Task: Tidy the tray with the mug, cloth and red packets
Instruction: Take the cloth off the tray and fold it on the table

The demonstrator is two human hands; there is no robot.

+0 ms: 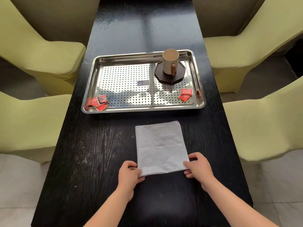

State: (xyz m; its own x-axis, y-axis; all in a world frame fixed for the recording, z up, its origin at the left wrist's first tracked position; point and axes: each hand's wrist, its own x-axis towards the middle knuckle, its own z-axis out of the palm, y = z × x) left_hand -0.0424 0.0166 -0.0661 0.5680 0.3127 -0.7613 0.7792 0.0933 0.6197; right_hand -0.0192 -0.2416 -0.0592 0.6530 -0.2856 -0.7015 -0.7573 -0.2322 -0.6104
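A white folded cloth (160, 146) lies flat on the black table, nearer to me than the tray. My left hand (129, 176) pinches its near left corner and my right hand (198, 167) pinches its near right corner. Beyond it sits a perforated steel tray (91, 82). At the tray's back right, a beige mug (169, 62) with a brown handle stands upright on a dark octagonal coaster (178, 77). Red packets (98, 102) lie in the tray's front left corner, and more red packets (186, 94) lie in its front right corner.
The long black table (98, 153) runs away from me. Two pale green chairs (37, 51) flank it on the left and two more pale green chairs (262, 123) on the right, close to its edges. A small label (143, 82) sits mid-tray.
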